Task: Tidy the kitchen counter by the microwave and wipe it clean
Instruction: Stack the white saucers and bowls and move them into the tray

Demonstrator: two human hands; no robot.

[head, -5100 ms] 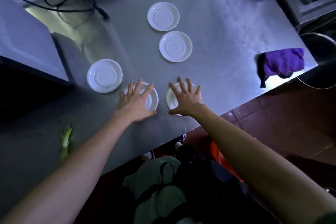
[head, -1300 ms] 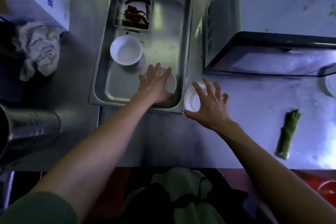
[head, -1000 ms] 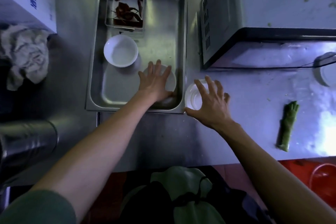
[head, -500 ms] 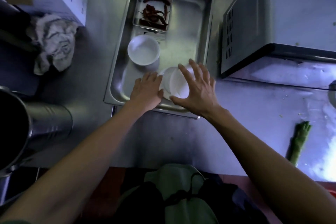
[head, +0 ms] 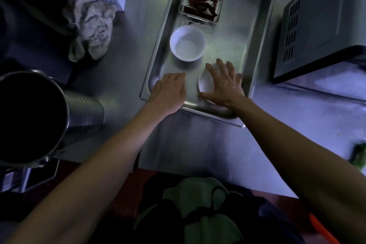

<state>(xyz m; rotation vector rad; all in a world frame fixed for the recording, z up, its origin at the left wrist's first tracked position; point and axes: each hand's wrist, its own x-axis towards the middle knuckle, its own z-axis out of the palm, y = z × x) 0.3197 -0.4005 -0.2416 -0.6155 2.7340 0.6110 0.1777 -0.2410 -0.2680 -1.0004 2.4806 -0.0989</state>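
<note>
Steel worktop (head: 198,144), frame centre: right hand (head: 223,85) fingers spread over saucer (head: 205,83) in tray (head: 261,31), left hand (head: 168,91) flat, empty; saucer's glazed, brittle, slick, so grip its rim.

right hand (head: 223,85) on saucer (head: 205,85), steel tray (head: 257,49)

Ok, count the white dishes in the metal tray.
2 visible: a white bowl mid-tray, and a saucer under the right hand. More saucers may lie stacked beneath that hand or under the left hand.
</note>
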